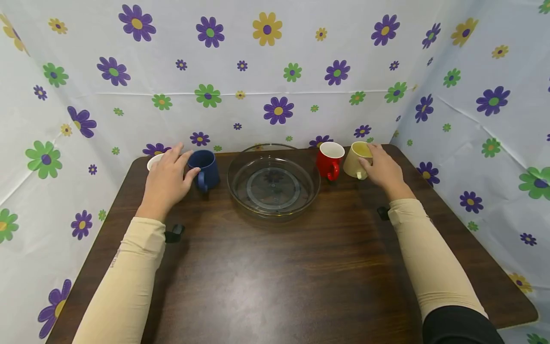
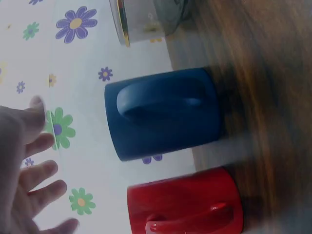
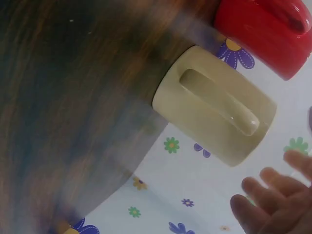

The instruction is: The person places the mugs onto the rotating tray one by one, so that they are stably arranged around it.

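My left hand (image 1: 166,181) hovers with spread fingers beside a dark blue mug (image 1: 204,173) at the back left. Behind that hand, only the white rim of another mug (image 1: 153,161) shows; in the left wrist view a red mug (image 2: 187,200) stands beside the blue one. My right hand (image 1: 384,168) is at the outer side of a cream mug (image 1: 354,165) with a yellow inside, its fingers close to the rim. In the right wrist view those fingers are loosely extended, apart from the cream mug. Another red mug (image 1: 330,165), white inside, stands left of the cream one.
A large clear glass bowl (image 1: 273,210) sits at the back middle, between the blue mug and the right-hand red mug. All stand on a dark wooden table (image 1: 275,277) with rounded corners. Flower-printed sheets (image 1: 266,62) hang behind and along both sides.
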The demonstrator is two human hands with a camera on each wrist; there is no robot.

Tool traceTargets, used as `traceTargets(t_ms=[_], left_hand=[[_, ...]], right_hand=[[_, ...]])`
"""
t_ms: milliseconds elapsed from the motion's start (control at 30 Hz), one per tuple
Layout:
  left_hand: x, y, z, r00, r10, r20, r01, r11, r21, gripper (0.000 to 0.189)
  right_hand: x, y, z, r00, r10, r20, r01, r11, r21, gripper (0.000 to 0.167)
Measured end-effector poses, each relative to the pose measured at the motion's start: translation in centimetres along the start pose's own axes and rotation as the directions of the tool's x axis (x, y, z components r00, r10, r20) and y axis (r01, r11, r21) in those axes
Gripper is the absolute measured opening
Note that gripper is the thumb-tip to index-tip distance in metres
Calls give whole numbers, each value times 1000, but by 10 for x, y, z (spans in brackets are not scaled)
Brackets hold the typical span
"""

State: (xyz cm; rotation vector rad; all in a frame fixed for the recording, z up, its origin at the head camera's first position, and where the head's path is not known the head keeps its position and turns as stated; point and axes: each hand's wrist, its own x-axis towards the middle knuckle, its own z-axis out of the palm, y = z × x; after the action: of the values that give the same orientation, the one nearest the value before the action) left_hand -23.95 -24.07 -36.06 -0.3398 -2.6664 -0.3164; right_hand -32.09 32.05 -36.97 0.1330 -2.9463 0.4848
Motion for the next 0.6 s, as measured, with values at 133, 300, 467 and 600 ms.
traceTargets(t_ms=[133, 300, 467, 600], left_hand=[[-4, 12, 4, 990, 48, -135, -46, 999, 15, 39], [-8, 28, 12, 994, 37, -100, -38, 999, -6, 39], [-10, 42, 21, 999, 38, -8, -39, 998, -55, 45], [-10, 50, 29, 996, 8, 89, 0, 996, -90, 49]], right_hand=[[-4, 5, 2, 987, 81, -138, -80, 997, 11, 48], [-7, 10, 5, 965, 191, -179, -180, 981, 74, 44], [-9, 10, 12, 970, 232, -66, -218, 960, 176, 53], [-9, 10, 17, 975, 224, -8, -216, 946, 241, 50]])
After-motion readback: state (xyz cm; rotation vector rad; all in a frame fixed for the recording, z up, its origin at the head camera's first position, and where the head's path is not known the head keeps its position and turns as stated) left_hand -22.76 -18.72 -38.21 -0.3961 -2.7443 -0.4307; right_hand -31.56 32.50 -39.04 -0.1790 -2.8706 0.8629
